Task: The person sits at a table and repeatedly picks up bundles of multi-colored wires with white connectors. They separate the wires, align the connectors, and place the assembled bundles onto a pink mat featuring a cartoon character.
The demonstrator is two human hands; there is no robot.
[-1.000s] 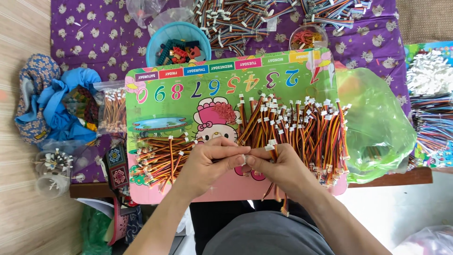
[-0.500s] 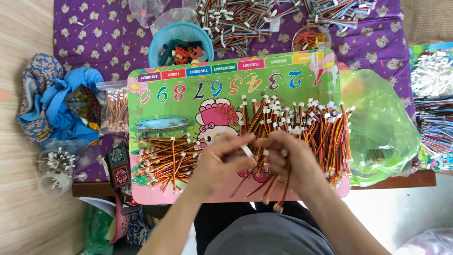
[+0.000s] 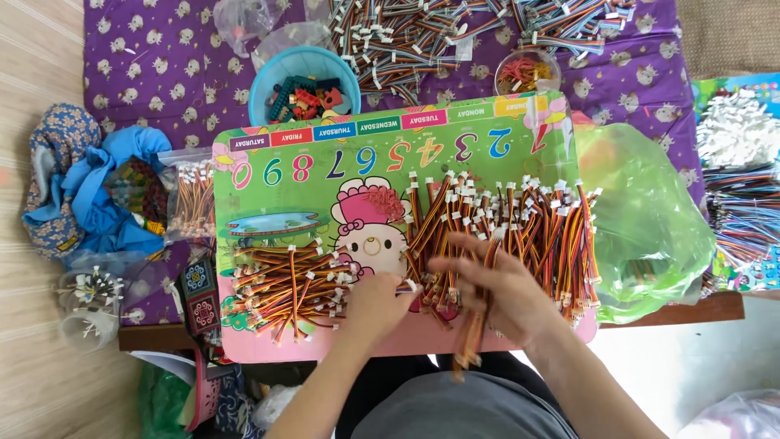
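Note:
A green and pink cartoon lap board (image 3: 325,183) lies across my knees. On its right lies a big heap of short red, orange and brown wire leads with white plugs (image 3: 528,232). A smaller sorted pile of the same leads (image 3: 288,284) lies at the board's left. My left hand (image 3: 378,305) rests beside that smaller pile, fingers curled at its right edge. My right hand (image 3: 496,289) is blurred, at the heap's near edge, and grips a bundle of leads (image 3: 471,345) that hangs down past the board's front edge.
A blue bowl of small plastic pieces (image 3: 302,85) and a loose pile of ribbon cables (image 3: 422,36) lie behind the board on a purple cloth. A green plastic bag (image 3: 642,219) sits right, blue cloth (image 3: 89,191) left, more cables (image 3: 743,195) far right.
My hands have parted. The left went left to the small pile; the right pulled a bundle of leads down toward me past the board's edge.

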